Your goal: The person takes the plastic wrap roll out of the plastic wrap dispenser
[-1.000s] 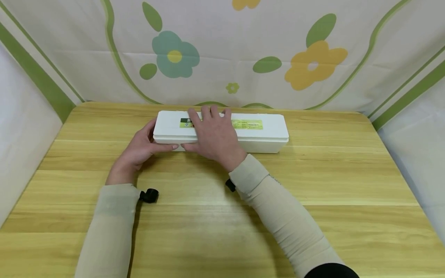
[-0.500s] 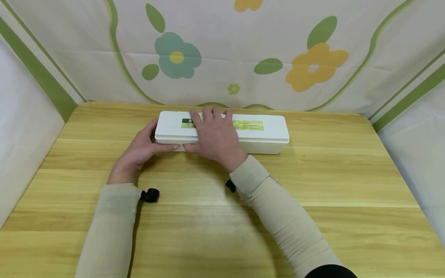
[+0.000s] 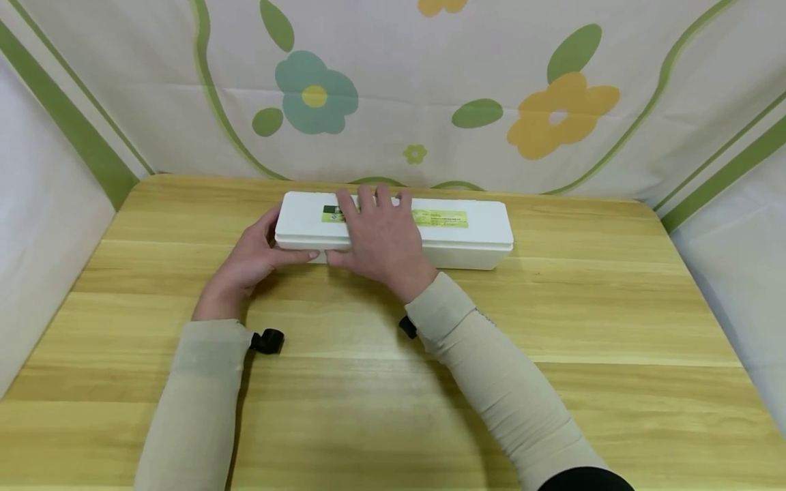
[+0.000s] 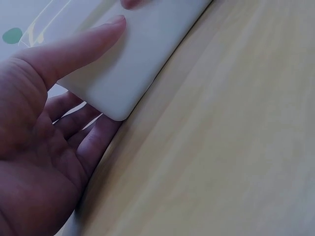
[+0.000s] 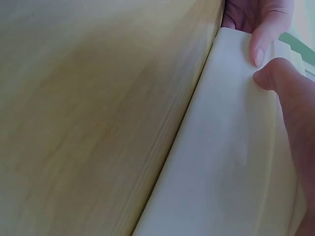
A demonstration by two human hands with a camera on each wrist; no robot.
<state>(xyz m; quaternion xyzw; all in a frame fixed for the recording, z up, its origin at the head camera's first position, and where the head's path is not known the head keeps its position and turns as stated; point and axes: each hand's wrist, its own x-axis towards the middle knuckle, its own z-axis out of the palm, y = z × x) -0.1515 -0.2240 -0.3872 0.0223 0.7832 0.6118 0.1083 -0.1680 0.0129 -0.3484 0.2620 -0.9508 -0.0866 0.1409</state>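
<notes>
A long white lidded box lies crosswise near the back of the table, its lid down on its lower part. My left hand grips the left end, with the thumb along the front wall and the other fingers round behind the end. Across the lid, my right hand holds the box, fingers spread over the top to the back edge and thumb on the front. It partly covers a yellow-green label. In the right wrist view, the two thumbs point at each other on the box's front wall, close but apart.
The wooden table spreads in front of the box and to both sides. Right behind its back edge hangs a white cloth printed with flowers and leaves. More white cloth with green stripes closes off both sides.
</notes>
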